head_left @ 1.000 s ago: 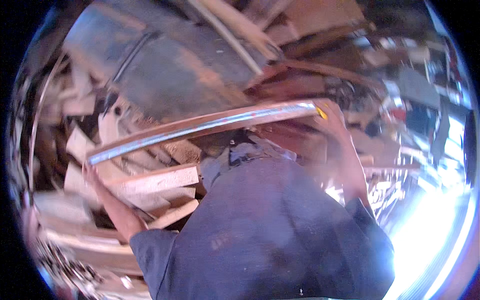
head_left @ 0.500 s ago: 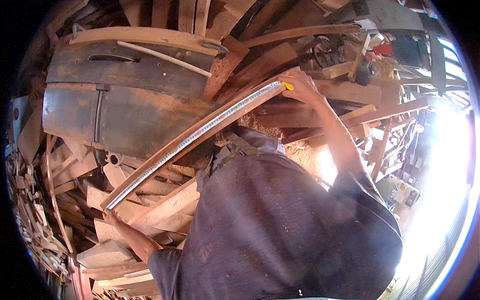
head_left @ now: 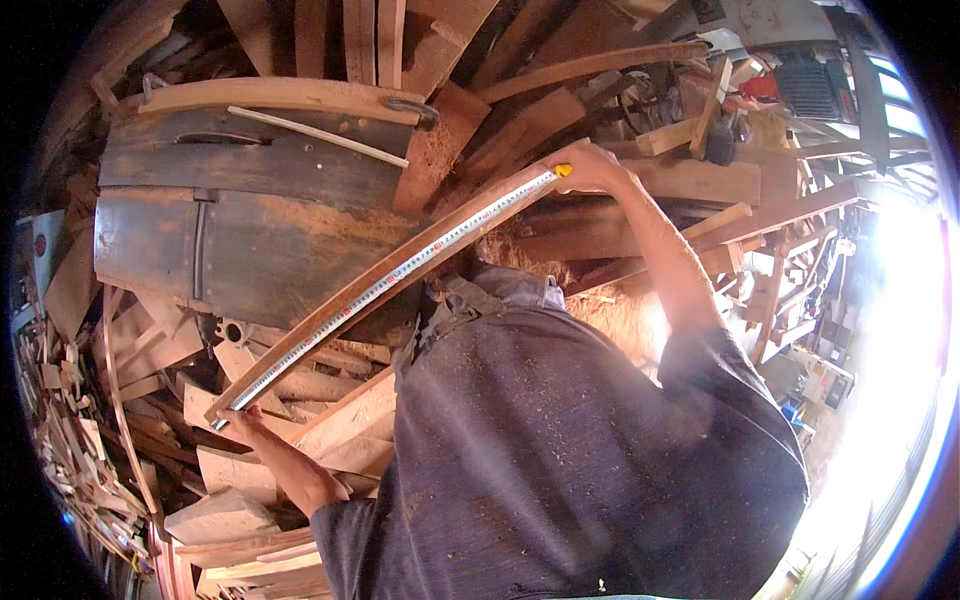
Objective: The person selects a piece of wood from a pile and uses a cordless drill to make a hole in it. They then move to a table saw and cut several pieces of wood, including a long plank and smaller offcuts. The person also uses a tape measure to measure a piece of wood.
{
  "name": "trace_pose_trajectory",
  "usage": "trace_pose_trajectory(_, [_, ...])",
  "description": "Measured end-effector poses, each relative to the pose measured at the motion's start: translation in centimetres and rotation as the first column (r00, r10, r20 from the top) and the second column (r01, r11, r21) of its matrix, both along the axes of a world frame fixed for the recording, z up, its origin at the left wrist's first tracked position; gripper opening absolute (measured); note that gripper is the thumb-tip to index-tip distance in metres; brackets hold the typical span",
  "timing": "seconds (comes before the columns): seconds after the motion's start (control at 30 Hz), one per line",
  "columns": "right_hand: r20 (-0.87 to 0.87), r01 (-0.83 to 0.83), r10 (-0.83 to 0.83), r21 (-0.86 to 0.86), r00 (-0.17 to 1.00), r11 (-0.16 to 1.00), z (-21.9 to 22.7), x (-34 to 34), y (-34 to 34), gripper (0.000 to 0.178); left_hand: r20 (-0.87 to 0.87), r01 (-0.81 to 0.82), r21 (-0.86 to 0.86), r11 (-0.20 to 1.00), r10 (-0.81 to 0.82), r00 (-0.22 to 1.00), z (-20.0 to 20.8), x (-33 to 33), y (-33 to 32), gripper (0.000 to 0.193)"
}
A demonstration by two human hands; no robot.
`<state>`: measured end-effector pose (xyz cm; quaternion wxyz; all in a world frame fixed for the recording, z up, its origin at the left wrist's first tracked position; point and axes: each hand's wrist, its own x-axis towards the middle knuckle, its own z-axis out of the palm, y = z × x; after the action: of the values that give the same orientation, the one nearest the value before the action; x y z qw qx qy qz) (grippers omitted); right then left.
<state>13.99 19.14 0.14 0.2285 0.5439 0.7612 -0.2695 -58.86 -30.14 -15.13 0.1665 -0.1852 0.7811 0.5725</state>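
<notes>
A long reddish-brown wooden board (head_left: 345, 298) slants across the middle, its near end low at the left and its far end high at the right. Along its face runs the extended blade of a tape measure (head_left: 412, 264), white with dark and red marks. My right hand (head_left: 594, 170) is closed round the yellow case at the board's far end; most of the case is hidden by the fingers. At the near end my left hand (head_left: 242, 424) grips the board and the blade's metal tip, which juts slightly past the wood.
A dark metal machine table (head_left: 300, 250), dusted with sawdust, lies beyond the board. A curved wooden piece (head_left: 280, 95) and a thin pale strip (head_left: 318, 136) rest on it. Offcuts (head_left: 225, 516) pile up on the left and below. Planks (head_left: 690, 180) lie at the right.
The board has tilted slightly and its near end has shifted a little right. My left fingers now lie over the blade near its tip. My right hand still holds the case.
</notes>
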Motion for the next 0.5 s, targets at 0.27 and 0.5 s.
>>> trace_pose_trajectory(0.27, [0.187,0.020,-0.049,0.150,0.981,0.988,0.1,1.8,-0.3,0.050,0.016,-0.030,0.184,0.983,0.027,0.999,-1.2,-0.5,0.3,0.076])
trace_pose_trajectory(0.5, [0.242,0.048,-0.088,0.170,0.966,0.984,1.2,6.6,0.9,0.042,-0.044,0.011,0.095,0.995,-0.007,0.999,0.5,2.3,1.5,0.070])
